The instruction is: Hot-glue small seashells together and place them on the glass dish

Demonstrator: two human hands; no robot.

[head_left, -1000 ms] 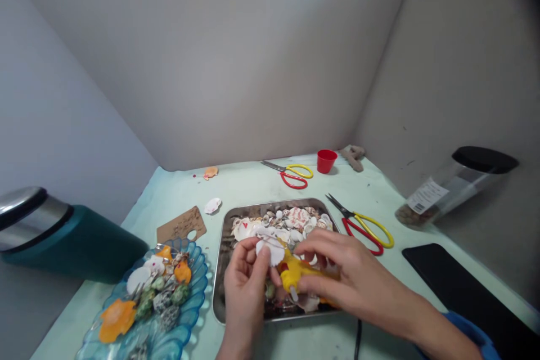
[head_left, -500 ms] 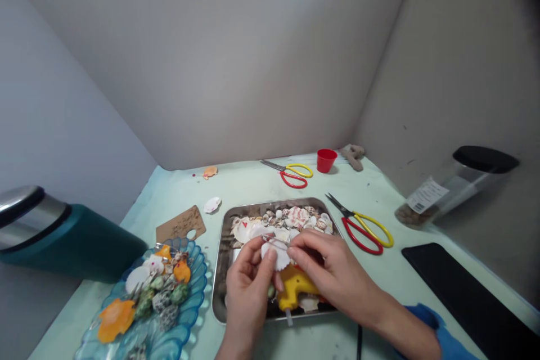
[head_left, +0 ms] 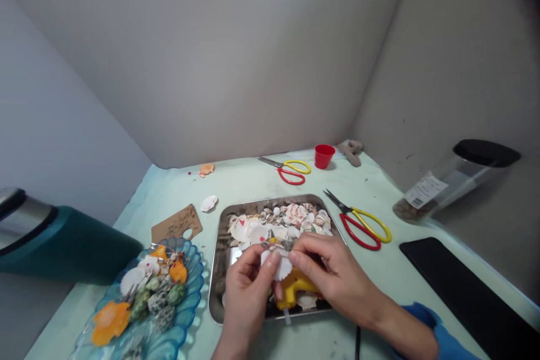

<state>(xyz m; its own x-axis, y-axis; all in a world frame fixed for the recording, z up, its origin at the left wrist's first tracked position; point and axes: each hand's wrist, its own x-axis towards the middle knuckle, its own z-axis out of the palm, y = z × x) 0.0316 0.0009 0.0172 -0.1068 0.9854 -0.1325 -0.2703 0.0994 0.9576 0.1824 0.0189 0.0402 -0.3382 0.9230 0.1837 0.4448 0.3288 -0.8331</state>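
A white scallop shell (head_left: 277, 265) is pinched between the thumb and fingers of my left hand (head_left: 252, 287), above the front of a metal tray (head_left: 214, 292). My right hand (head_left: 327, 264) is closed, its fingertips pressed together at the shell's right edge. A thin, small piece lies along the shell's top between both hands, too small to name. Under my hands a yellow glue gun (head_left: 290, 288) rests in the tray, its pale glue stick poking over the front rim. Behind it lie many white and patterned seashells (head_left: 297, 214).
On the left are a blue scalloped dish (head_left: 194, 275) of shells, a teal bottle (head_left: 80, 244) and a brown card (head_left: 175, 226). Two scissors (head_left: 363, 225) (head_left: 291, 170), a red cup (head_left: 324, 156), a clear container (head_left: 447, 185) and a black slab (head_left: 459, 292) stand or lie behind and right.
The view has shifted slightly. My right fingertips have stayed by the shell, which now tilts a little differently, and the thin piece across it shows less clearly.
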